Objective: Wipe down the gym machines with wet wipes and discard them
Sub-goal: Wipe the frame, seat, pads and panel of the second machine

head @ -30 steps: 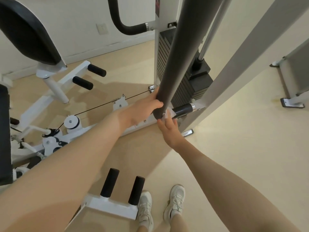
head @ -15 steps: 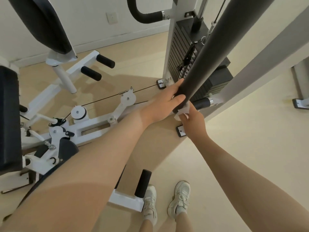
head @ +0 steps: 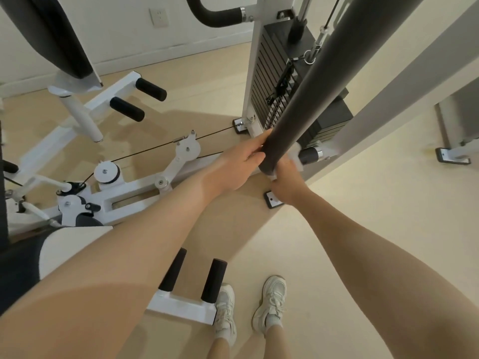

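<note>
A long dark grey padded bar of the gym machine slants down from the upper right to its end at centre. My left hand grips the bar's lower end from the left, fingers curled round it. My right hand is just below and right of that end, holding a white wet wipe against the bar's underside. Part of the wipe is hidden by the bar and my fingers.
The black weight stack and white frame post stand behind the bar. A white upright slants on the right. White pulleys, a cable and foam rollers lie to the left and near my shoes.
The view has swung, so the machine sits further right and lower. Both hands stay at the bar's end; the right hand has shifted the wipe slightly round the end.
</note>
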A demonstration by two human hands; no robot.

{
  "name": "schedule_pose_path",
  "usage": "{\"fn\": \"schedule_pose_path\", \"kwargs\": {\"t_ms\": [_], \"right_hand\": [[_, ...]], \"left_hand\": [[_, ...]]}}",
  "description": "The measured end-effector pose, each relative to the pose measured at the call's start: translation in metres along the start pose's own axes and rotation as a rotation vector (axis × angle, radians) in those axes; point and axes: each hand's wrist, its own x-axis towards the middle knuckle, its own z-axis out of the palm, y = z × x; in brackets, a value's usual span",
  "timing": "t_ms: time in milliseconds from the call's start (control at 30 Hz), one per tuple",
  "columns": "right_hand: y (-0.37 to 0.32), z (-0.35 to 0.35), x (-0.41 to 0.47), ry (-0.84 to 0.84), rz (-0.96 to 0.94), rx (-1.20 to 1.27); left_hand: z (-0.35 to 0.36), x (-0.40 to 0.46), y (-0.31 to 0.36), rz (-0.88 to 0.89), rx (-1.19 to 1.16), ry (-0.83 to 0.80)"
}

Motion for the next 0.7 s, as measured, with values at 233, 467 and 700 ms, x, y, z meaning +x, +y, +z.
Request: {"fn": "schedule_pose_path", "kwargs": {"t_ms": [233,467,700], "right_hand": [[-0.042,-0.06,-0.062,-0.151,-0.083,1.275],[-0.086,-0.157,-0.108,0.059,-0.229,1.206],[-0.111,-0.192,-0.112,0.426,-0.081,1.062]], "left_hand": [[-0.009,-0.005,0.025,-0.044,-0.009,-0.004],[-0.011,-0.02,0.087,0.112,-0.034,0.141],[-0.023,-0.034,0.156,0.28,-0.056,0.235]]}}
